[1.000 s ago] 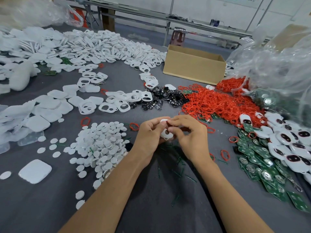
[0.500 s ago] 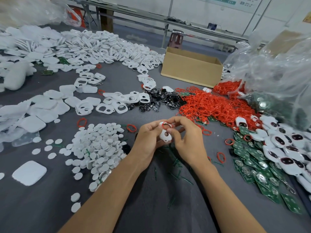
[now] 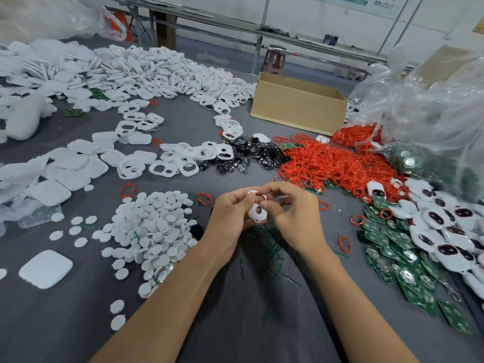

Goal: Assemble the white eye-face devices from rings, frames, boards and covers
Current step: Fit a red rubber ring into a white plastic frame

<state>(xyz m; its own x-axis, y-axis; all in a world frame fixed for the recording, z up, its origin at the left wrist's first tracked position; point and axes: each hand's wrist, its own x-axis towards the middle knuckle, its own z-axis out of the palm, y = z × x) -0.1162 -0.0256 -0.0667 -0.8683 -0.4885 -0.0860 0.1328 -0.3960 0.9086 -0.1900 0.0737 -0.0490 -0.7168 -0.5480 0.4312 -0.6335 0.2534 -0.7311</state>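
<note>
My fingers [image 3: 277,188] are curled in on a single white frame [image 3: 254,216], which I hold just above the table [image 3: 235,323], between the pile of round white discs [image 3: 152,226] and the green boards [image 3: 387,247]. My left hand [image 3: 229,218] pinches the frame's left edge and my right hand [image 3: 296,218] pinches its top, where a red ring [image 3: 260,195] sits at the upper opening. A second ago the frame was nearly buried between my hands and I could see no ring on it. Half a second ago the red loop showed at the top hole, and now it lies there again with the lower hole turned bare towards me. I judge that I am seating the ring into the upper opening. My fingertips hide part of it, so I cannot tell whether it is pressed home all round. If so, this unit is only at its first step, with a board from the green heap on my right and a cover yet to go on. The heap of loose red rings [image 3: 335,163] lies beyond my right hand, well apart
</note>
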